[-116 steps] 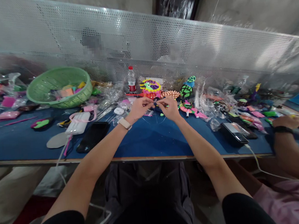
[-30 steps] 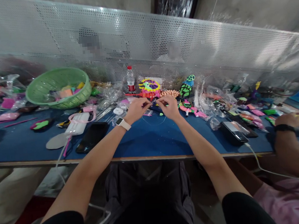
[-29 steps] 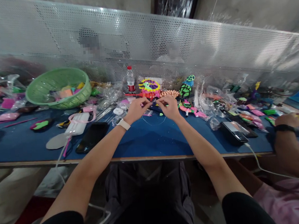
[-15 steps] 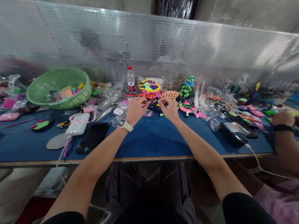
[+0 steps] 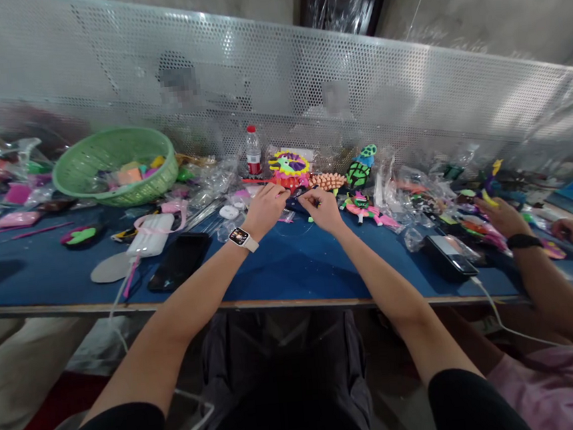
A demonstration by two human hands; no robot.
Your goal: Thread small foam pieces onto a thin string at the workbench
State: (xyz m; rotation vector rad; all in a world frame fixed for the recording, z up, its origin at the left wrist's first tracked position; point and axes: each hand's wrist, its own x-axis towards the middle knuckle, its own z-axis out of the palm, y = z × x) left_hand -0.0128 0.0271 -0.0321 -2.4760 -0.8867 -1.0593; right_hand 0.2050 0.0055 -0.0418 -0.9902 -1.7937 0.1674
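Note:
My left hand (image 5: 267, 210), with a watch at the wrist, is turned back-up over the middle of the table. Its fingers are bent together; what they hold, if anything, is hidden. Facing it, my right hand (image 5: 324, 209) has thumb and fingers pinched on something too small to name. Between the fingertips lies a small dark navy piece (image 5: 294, 203), partly covered by my hands. Just behind stands a red, yellow and purple foam figure (image 5: 289, 166), with a peach spiky piece (image 5: 328, 181) beside it. A pink and green figure (image 5: 363, 207) lies right of my right hand.
On the left are a green basket (image 5: 71, 187), a power bank (image 5: 152, 235) and a black phone (image 5: 180, 261). A bottle (image 5: 253, 152) stands near the perforated metal screen (image 5: 263, 63). At right, a co-worker's hand (image 5: 504, 216) holds a yellow piece beside plastic bags and another device (image 5: 448, 258).
My left hand has rolled more back-up and its fingers have curled down. My right fingertips dip slightly lower. The co-worker's hand has moved left and up with a yellow piece.

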